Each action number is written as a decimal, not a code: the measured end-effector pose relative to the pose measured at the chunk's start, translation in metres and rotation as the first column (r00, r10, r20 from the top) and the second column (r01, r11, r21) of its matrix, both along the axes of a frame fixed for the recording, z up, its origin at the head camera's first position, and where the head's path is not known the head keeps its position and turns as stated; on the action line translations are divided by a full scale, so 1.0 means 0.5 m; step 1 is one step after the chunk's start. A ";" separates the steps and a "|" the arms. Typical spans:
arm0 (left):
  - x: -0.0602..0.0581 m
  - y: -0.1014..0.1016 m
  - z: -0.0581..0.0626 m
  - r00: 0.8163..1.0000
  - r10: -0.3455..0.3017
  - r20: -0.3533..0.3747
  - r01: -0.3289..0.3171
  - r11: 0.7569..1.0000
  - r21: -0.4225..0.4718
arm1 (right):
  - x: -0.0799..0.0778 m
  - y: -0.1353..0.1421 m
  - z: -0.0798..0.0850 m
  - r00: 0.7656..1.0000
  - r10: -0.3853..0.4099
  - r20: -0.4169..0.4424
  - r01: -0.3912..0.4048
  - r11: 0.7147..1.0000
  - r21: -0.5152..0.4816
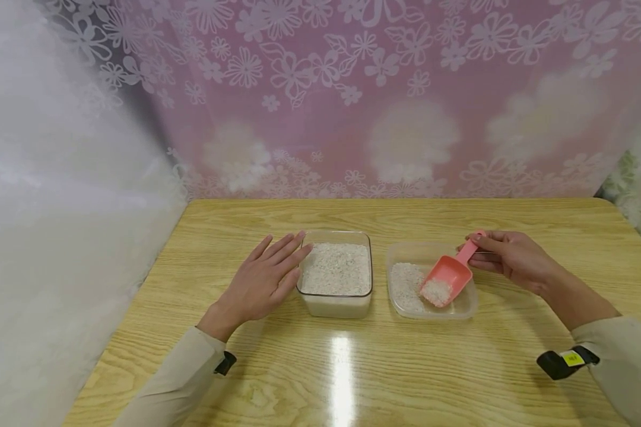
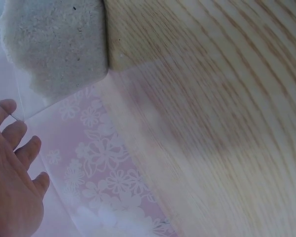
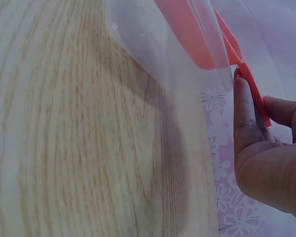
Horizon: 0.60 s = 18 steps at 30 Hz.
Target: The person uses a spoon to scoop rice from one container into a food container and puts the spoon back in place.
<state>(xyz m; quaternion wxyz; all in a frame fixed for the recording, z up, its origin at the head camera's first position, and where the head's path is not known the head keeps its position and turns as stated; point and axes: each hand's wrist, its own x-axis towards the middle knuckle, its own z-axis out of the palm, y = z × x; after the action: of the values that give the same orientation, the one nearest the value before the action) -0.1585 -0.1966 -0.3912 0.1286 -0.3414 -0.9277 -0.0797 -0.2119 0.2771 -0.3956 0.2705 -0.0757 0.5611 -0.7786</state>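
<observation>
A glass container [image 1: 336, 306] nearly full of rice [image 1: 338, 268] stands mid-table. My left hand [image 1: 267, 276] rests with straightened fingers on its left rim; the left wrist view shows those fingers [image 2: 27, 150] beside the glass wall. To the right is a shallow clear plastic container [image 1: 462, 308] with some rice [image 1: 408, 287] in its left part. My right hand [image 1: 513, 258] pinches the handle of a pink scoop [image 1: 451, 273] between thumb and fingers. The scoop's bowl is tilted down inside the plastic container, with rice at its front lip. In the right wrist view the thumb [image 3: 283, 111] presses the handle.
Both containers stand on a wood-grain table [image 1: 278, 379] with a small gap between them. A pink flowered curtain [image 1: 320, 118] hangs behind the table's back edge, and a whitish sheet [image 1: 75, 207] hangs at the left. Black bands [image 1: 563, 362] sit on the wrists.
</observation>
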 end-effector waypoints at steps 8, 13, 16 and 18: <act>0.000 -0.001 0.000 1.000 0.007 0.015 -0.007 1.000 -0.008 | -0.007 -0.005 0.002 0.999 -0.030 -0.017 0.032 0.993 0.110; 0.000 -0.001 0.001 1.000 0.005 0.017 -0.005 1.000 -0.003 | -0.008 -0.010 0.006 0.998 -0.050 -0.030 0.054 0.986 0.159; -0.001 0.000 0.000 1.000 0.002 0.011 -0.002 1.000 0.005 | -0.008 -0.012 0.009 0.998 -0.051 -0.045 0.058 0.983 0.173; -0.001 0.000 -0.001 1.000 0.000 0.010 0.000 1.000 0.010 | -0.008 -0.014 0.010 0.997 -0.056 -0.057 0.066 0.980 0.185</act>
<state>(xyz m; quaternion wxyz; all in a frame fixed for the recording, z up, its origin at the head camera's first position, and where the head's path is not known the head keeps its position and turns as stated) -0.1591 -0.1963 -0.3914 0.1258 -0.3405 -0.9278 -0.0859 -0.2161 0.2702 -0.3908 0.2378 -0.0527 0.6406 -0.7282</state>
